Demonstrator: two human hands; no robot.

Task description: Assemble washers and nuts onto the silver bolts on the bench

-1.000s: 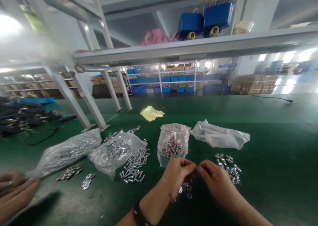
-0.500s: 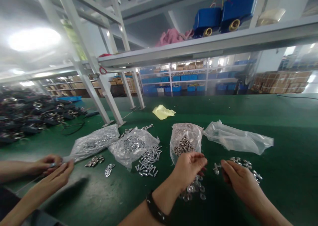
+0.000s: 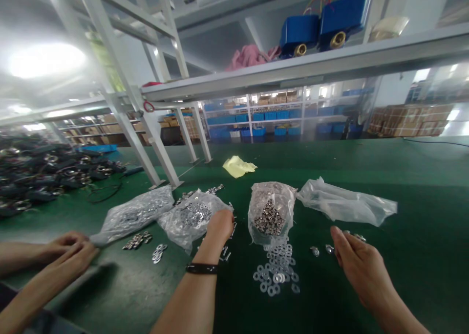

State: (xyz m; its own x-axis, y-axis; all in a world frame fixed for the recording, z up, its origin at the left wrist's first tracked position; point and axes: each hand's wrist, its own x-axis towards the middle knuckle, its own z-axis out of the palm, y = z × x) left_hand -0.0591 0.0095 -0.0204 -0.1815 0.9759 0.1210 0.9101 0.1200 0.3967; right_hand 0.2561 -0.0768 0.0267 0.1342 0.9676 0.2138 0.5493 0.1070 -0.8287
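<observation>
My left hand (image 3: 220,229) hangs low over a pile of steel bolts (image 3: 224,253), hiding most of them. Its fingers curl under, out of sight. It is next to a plastic bag of flat washers (image 3: 193,214). My right hand (image 3: 357,270) is open and holds nothing visible, its fingertips close to scattered steel nuts (image 3: 328,249). Between my hands lies a spread of flat washers (image 3: 277,270) on the green mat (image 3: 421,216), just below a clear bag of nuts (image 3: 270,211). An emptier clear bag (image 3: 346,202) lies behind my right hand.
A co-worker's hands (image 3: 68,253) rest at the left by another bag of hardware (image 3: 132,215). A dark heap of parts (image 3: 44,175) lies further left. White steel uprights (image 3: 157,148) stand on the bench, with a shelf holding blue boxes (image 3: 317,31) overhead.
My left hand has moved left from the washers to the bolts. The washer spread is now fully uncovered and larger. My right hand has opened and drawn back slightly.
</observation>
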